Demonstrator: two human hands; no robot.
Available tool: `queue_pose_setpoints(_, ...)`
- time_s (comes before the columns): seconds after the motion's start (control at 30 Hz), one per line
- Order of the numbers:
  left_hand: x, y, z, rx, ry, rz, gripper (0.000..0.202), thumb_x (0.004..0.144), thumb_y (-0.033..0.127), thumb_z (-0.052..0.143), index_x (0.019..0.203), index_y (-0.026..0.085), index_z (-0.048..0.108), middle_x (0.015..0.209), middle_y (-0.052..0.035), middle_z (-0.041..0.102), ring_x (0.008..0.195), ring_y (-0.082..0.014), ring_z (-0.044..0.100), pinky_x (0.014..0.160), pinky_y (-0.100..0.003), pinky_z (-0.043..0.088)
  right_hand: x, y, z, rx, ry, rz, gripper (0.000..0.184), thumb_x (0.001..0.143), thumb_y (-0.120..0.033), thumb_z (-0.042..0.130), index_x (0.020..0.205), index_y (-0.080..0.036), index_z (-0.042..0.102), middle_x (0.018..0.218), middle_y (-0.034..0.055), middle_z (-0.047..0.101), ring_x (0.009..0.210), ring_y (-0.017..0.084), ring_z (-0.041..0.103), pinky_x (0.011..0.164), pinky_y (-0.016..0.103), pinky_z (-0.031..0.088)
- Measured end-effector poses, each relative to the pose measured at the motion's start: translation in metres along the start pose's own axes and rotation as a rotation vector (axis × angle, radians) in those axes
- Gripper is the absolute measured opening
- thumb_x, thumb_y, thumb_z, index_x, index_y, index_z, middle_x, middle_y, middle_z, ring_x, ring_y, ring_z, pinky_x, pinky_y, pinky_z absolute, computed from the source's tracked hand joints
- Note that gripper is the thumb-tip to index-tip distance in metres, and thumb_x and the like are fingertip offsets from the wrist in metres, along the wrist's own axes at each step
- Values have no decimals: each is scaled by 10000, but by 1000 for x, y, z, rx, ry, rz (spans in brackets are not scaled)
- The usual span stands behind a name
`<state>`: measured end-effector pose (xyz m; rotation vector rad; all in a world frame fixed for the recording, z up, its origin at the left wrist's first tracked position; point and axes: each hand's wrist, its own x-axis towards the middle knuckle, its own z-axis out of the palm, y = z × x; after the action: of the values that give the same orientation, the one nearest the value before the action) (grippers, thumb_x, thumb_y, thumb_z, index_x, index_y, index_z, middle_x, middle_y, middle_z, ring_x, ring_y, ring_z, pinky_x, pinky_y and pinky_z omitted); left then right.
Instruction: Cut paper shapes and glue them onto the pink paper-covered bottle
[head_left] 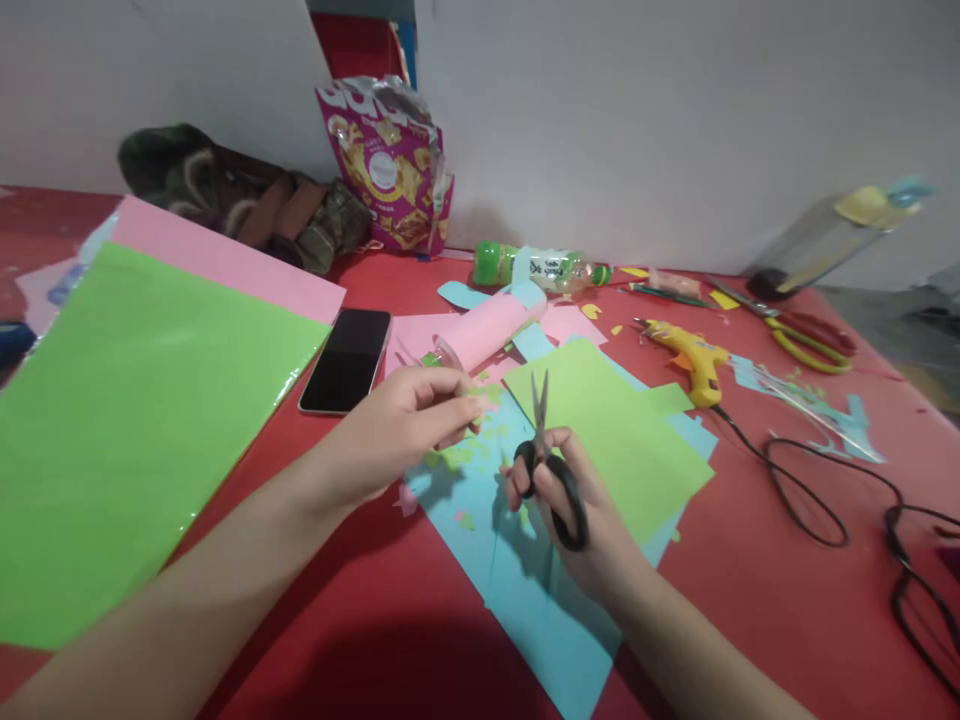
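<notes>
In my right hand (581, 500) is a small pair of scissors (551, 465) with black handles, its blades pointing up and a little apart. My left hand (431, 415) is closed in a pinch to the left of the blades; whatever lies between its fingertips is too small to make out. Beneath both hands lies a blue paper sheet (551, 620), scattered with small green paper scraps (491, 435). A light green sheet (622, 430) overlaps it on the right. Just beyond my left hand lies a pink paper-wrapped roll (491, 330).
A phone (346, 362) and a stack topped by green paper (150, 430) lie left. Behind are a snack bag (394, 170) and a plastic bottle (540, 268). To the right are a yellow glue gun (686, 355), its black cord (810, 445), larger scissors (810, 340) and a clear bottle (832, 240).
</notes>
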<state>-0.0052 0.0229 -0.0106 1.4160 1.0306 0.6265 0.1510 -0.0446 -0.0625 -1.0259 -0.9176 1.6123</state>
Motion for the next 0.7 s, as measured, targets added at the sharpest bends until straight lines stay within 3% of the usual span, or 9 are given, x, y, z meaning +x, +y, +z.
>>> queue_pose_setpoints(0.17, 0, -2, -1, -22, 29, 21, 259, 753, 290, 469, 546, 151, 400, 474, 54, 302, 427, -48, 288, 405, -180, 234, 3, 5, -3, -35, -32, 4, 329, 711, -411, 570, 776, -236, 299, 597, -76, 448, 564, 94, 457, 611, 273, 355)
queue_pose_setpoints(0.33, -4, 4, 3, 89, 41, 44, 253, 760, 283, 444, 551, 147, 404, 501, 46, 330, 466, -56, 321, 431, -178, 266, 1, 4, -2, -38, -71, 15, 337, 708, -422, 570, 770, -231, 300, 608, -73, 446, 549, 86, 457, 596, 264, 353)
queue_pose_setpoints(0.5, -7, 9, 5, 143, 8, 109, 270, 761, 246, 425, 519, 146, 361, 502, 49, 318, 458, -48, 294, 423, -170, 255, -2, -1, 1, -44, -108, 21, 355, 694, -439, 577, 769, -230, 300, 627, -64, 441, 544, 88, 455, 557, 259, 347)
queue_pose_setpoints(0.7, -8, 4, 8, 209, -55, 92, 278, 769, 257, 419, 521, 151, 351, 504, 50, 300, 459, -54, 294, 425, -179, 258, -3, -3, 1, -30, -81, -33, 346, 699, -435, 574, 763, -235, 299, 631, -64, 435, 545, 89, 452, 572, 268, 353)
